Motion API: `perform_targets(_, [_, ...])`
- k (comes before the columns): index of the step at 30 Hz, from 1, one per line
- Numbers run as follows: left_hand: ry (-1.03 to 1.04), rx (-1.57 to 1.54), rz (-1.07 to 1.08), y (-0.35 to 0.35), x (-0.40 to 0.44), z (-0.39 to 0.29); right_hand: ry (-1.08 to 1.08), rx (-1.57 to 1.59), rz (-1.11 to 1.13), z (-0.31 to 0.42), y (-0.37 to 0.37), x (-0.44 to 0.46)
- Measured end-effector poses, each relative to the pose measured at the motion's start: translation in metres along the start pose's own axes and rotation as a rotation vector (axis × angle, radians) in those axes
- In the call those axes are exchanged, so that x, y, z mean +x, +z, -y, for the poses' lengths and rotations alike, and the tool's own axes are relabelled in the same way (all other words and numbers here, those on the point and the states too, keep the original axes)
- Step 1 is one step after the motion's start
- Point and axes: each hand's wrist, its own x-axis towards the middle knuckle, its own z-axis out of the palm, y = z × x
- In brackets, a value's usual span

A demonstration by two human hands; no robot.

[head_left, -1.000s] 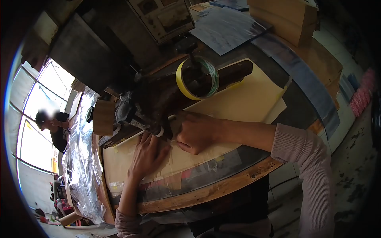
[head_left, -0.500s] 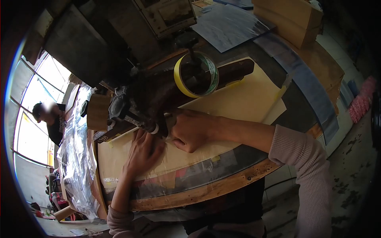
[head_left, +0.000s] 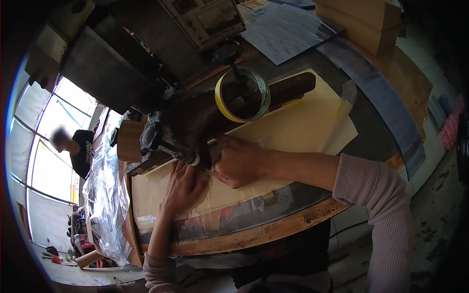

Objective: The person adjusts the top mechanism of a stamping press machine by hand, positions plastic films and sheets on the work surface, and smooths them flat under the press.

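**Cream sheet (head_left: 293, 132) near the front edge of the bench (head_left: 281, 229)**

On its surface, left hand (head_left: 183, 190) laid flat, fingers extended and loosely spread, tips at a dark fixture (head_left: 195, 115). Just beside, right hand (head_left: 239, 163) curled, fingers folded inward; impossible to tell whether pinching anything. On the fixture, yellow tape roll (head_left: 219, 100). Toward the far edge, bluish sheet (head_left: 288, 34); past the left edge, person in black (head_left: 83, 151).
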Motion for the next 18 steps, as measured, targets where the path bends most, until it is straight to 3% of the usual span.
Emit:
perform_targets(4, [-0.009, -0.013, 0.012, 0.0, 0.0, 0.0, 0.022, 0.036, 0.108, -0.004, -0.002, 0.004])
perform_targets(10, [0.016, -0.02, -0.016, 0.0, 0.002, 0.001, 0.0, 0.092, -0.021, -0.006, -0.005, 0.006])
perform_targets(18, [-0.047, -0.061, 0.01, -0.005, 0.0, -0.001, -0.028, 0.093, 0.05, -0.007, -0.013, 0.006])
